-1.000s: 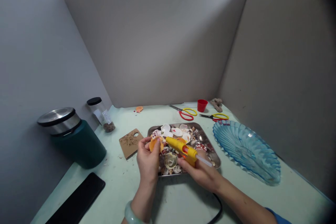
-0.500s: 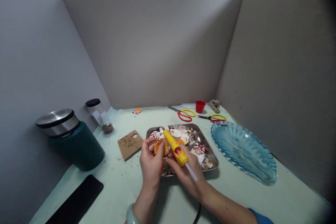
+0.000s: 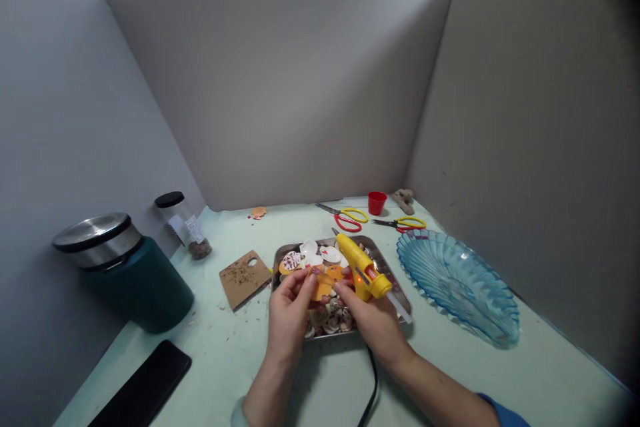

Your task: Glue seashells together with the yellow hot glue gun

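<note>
My left hand (image 3: 289, 313) is closed on an orange scallop shell (image 3: 323, 289), pinching its left side between thumb and fingers. In my right hand (image 3: 376, 325) is a yellow hot glue gun (image 3: 356, 259), its nozzle pointing up and away to the left and a clear glue stick (image 3: 399, 307) sticking out of its rear. My right thumb and a fingertip come close to the shell's right edge; whether they touch it I cannot tell. Both hands are over a metal tray (image 3: 406, 300) of shells, partly hiding it. White shells (image 3: 311, 253) show behind the fingers.
Left of the tray lies a brown board (image 3: 244, 280); beyond are a jar (image 3: 185, 227), a green flask (image 3: 140, 280) and a black phone (image 3: 143, 383). Scissors (image 3: 350, 217), a red cup (image 3: 377, 203) and a blue glass dish (image 3: 457, 283) stand behind and right. A cord (image 3: 373, 387) trails forward.
The glue gun has moved right, away from the shell, and its nozzle has swung clear. My right thumb and fingertip have come nearer the shell. The view has shifted slightly.
</note>
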Action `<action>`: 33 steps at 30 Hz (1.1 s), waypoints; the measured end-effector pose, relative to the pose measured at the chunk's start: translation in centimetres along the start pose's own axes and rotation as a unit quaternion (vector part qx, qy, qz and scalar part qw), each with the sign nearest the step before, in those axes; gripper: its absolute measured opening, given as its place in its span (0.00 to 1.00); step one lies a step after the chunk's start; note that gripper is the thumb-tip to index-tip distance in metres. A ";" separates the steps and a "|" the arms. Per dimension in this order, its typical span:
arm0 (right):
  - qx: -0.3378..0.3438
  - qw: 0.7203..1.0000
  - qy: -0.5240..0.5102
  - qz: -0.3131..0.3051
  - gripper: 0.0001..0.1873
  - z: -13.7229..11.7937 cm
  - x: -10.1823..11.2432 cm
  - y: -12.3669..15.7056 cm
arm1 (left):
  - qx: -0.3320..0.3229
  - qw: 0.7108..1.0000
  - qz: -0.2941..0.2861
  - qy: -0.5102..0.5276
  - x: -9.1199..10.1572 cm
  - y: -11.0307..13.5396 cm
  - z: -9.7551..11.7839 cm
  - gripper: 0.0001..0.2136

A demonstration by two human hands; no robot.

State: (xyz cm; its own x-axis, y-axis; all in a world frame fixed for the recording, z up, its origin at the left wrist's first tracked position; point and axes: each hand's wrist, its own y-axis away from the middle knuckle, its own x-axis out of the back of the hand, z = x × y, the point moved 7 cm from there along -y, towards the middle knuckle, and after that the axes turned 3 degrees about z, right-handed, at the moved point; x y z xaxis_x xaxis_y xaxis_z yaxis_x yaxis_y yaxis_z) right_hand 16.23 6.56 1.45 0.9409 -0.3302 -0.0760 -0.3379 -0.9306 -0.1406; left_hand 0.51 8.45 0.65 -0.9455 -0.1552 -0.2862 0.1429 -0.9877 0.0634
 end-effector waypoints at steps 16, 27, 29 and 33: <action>-0.041 0.997 -0.032 -0.061 0.18 0.1 -0.3 -0.1 | -0.013 0.991 -0.023 -0.133 -0.2 0.0 -0.9 0.19; -0.029 0.997 -0.009 -0.069 0.13 0.3 -0.2 -0.6 | -0.005 0.992 -0.033 -0.120 -0.2 0.2 -0.6 0.21; -0.023 0.998 -0.013 -0.061 0.14 0.3 -0.1 -0.7 | -0.010 0.992 -0.039 -0.119 -0.2 0.2 -0.7 0.21; -0.011 0.999 -0.007 -0.052 0.14 0.0 0.0 -0.8 | -0.025 0.992 -0.053 -0.114 -0.3 0.1 -0.6 0.19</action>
State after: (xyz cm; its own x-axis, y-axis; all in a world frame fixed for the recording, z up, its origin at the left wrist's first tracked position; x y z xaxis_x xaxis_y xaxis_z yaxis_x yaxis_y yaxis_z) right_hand 16.47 7.26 1.57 0.9701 -0.2302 -0.0769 -0.2385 -0.9628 -0.1269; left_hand 0.96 8.39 0.22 -0.9967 -0.0487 -0.0647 0.0491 -0.9988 -0.0046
